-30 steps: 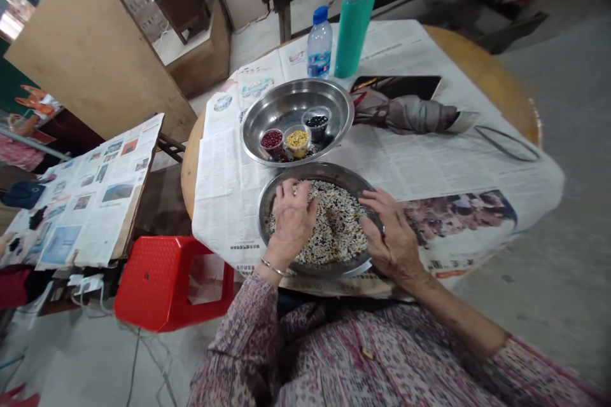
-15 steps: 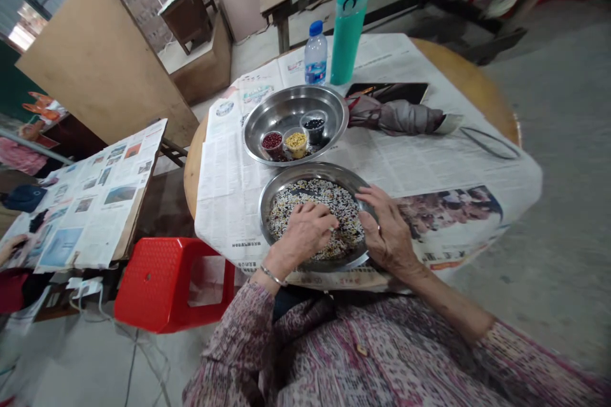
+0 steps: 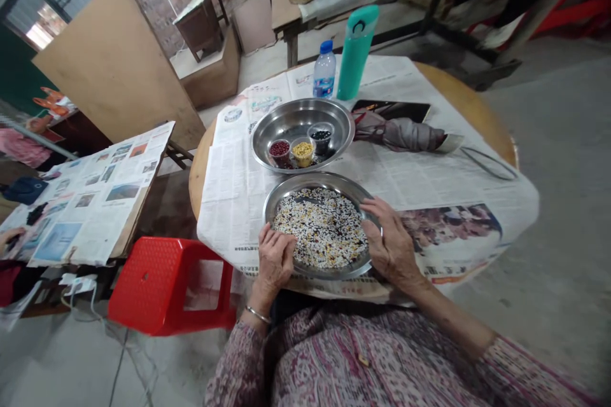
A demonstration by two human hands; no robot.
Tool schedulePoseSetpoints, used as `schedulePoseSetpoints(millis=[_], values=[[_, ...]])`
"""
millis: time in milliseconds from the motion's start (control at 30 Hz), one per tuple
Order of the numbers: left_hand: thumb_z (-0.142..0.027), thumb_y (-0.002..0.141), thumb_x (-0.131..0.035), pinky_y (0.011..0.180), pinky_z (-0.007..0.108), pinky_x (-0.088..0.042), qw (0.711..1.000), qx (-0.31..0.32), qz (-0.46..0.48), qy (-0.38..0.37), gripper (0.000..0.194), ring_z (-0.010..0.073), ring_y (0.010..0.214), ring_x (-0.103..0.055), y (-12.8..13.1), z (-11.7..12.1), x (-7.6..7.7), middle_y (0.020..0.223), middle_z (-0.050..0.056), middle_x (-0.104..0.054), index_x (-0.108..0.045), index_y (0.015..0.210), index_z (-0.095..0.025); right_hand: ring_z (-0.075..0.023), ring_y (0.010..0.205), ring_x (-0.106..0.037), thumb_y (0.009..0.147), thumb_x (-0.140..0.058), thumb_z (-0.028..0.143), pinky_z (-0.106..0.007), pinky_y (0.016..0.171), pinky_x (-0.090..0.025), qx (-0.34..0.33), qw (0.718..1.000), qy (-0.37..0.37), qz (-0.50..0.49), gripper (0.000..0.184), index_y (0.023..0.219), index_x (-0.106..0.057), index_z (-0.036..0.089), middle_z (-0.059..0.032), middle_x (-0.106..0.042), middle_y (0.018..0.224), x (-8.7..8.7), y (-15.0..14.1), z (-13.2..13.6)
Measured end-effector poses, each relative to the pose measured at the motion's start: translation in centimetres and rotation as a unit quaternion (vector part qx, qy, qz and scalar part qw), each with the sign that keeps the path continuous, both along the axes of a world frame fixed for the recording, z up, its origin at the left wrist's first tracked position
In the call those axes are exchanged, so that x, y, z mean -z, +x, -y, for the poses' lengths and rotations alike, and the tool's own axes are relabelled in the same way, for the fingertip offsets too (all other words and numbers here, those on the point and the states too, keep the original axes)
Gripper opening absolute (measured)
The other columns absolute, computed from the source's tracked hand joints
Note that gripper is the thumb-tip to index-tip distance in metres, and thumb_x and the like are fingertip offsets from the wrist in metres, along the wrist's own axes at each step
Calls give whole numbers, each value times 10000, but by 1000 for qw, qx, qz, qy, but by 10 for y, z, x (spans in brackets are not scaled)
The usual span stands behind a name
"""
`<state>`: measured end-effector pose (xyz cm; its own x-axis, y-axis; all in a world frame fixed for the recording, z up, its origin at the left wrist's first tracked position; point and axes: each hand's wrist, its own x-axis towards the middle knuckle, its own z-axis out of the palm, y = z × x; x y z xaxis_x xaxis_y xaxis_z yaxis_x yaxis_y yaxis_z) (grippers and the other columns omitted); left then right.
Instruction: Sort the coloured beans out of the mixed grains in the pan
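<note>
The near metal basin (image 3: 319, 178) holds a spread layer of mixed small beans and grains (image 3: 322, 229), mostly white with yellow and dark ones among them. At its left rim is my left hand (image 3: 275, 261), fingers curled and closed on the edge. My right hand (image 3: 391, 248) grips the right rim, with the thumb near the inner side and the fingers along the edge; its undersides are hidden. Just behind, a second metal basin (image 3: 281, 121) carries three small clear cups: one of red beans (image 3: 279, 149), one of yellow beans (image 3: 303, 151) and one of black beans (image 3: 321, 136).
Newspaper (image 3: 224, 203) covers the round table. Toward the back stand a water bottle (image 3: 324, 70) and a teal flask (image 3: 358, 54). A folded grey umbrella (image 3: 401, 133) lies beside a dark flat device (image 3: 415, 109). A red stool (image 3: 153, 286) stands at the left.
My left hand has come out of the grains and moved left onto the basin's rim. The grains now cover the basin floor more evenly. My right hand stays at the right rim.
</note>
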<state>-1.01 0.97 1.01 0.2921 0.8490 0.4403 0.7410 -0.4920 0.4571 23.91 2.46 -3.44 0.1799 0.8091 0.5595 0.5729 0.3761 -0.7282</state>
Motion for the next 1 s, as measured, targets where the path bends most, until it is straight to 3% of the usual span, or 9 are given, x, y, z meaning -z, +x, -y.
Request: schedulePoseSetpoints(millis=[133, 567, 1000], values=[[-199, 998, -497, 1105, 439, -420, 999, -28, 19, -7, 195, 164, 832, -642, 3, -1, 9, 796, -5, -695, -639, 866, -216, -307, 1346, -532, 1010, -433, 361, -608, 1134, -421, 0, 1000, 2, -1, 307, 1243, -595, 244, -124, -636, 1314, 2, 0, -1], [-146, 1006, -370, 1064, 402, -451, 998, -51, -37, 1, 305, 170, 778, -588, 5, 1, 6, 737, 6, -600, -531, 757, -216, -306, 1304, -556, 1007, -446, 340, -611, 1107, -441, -7, 999, 38, 25, 296, 1232, -604, 229, -124, -647, 1271, 14, 3, -7], [-133, 973, -404, 1066, 397, -454, 998, -60, -24, 13, 267, 165, 765, -590, 6, 1, 10, 719, -2, -590, -523, 749, -219, -307, 1296, -551, 1002, -445, 346, -595, 1102, -435, -12, 999, 42, 32, 297, 1214, -615, 226, -123, -652, 1258, 18, 4, -9]])
